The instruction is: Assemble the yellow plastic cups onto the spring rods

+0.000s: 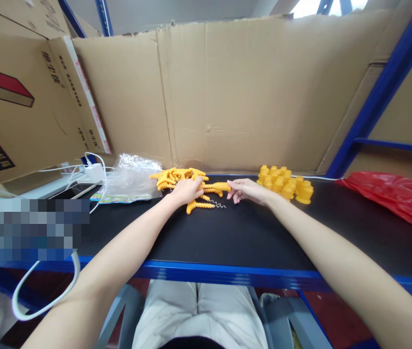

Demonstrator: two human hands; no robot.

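Observation:
My left hand [187, 190] is closed around a yellow plastic corkscrew [209, 186], its handle end partly hidden by my fingers. My right hand [245, 190] pinches the far end of a yellow sleeve [221, 186], which is lined up with that corkscrew and covers its tip. Below the hands lies a loose yellow corkscrew [196, 206] with a bare metal spiral [220, 206] pointing right. Behind my left hand is a pile of yellow corkscrew handles [177, 173]. To the right of my right hand stand several yellow sleeves [277, 180] in a cluster.
Clear plastic bags [133, 177], a white charger [94, 173] and cables are on the left. A red plastic bag [391, 196] lies at the right. Cardboard [249, 97] walls the back of the black table [228, 242]; its front edge is a blue rail [206, 271].

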